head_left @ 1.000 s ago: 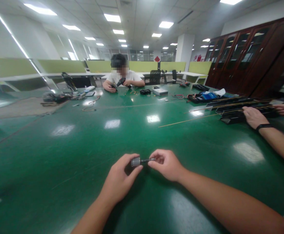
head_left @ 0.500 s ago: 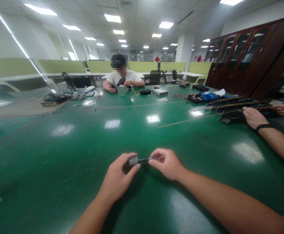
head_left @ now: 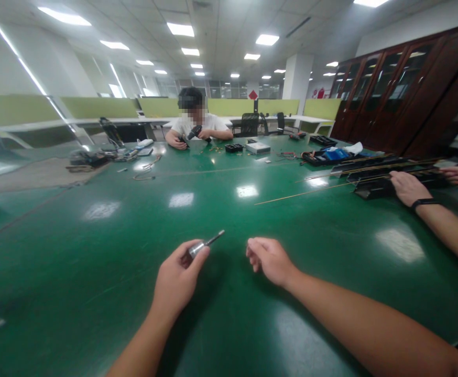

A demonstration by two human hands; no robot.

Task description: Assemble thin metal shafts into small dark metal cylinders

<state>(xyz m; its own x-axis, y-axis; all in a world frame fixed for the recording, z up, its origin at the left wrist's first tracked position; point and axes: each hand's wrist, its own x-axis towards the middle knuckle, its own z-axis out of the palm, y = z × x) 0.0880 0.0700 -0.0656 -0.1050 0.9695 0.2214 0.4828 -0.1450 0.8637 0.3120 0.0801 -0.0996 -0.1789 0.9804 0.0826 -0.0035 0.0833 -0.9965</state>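
My left hand [head_left: 176, 280] is closed round a small grey metal tool with a thin shaft [head_left: 205, 244], which points up and to the right above the green table [head_left: 107, 262]. Just to the right, my right hand [head_left: 269, 259] hovers over the table with its fingers loosely curled and nothing in it. A gap separates it from the tool's tip.
At the right, another person's hands [head_left: 407, 188] rest on long black trays [head_left: 374, 178] with thin brass rods [head_left: 292, 195]. A third person [head_left: 193, 125] sits at the far end holding a dark tool. Small boxes [head_left: 257, 147] and cables [head_left: 95, 156] lie across the far side.
My right hand has let go of the tool's shaft and drawn slightly right. My left hand moved left and tilted the tool so that its shaft points up and away.
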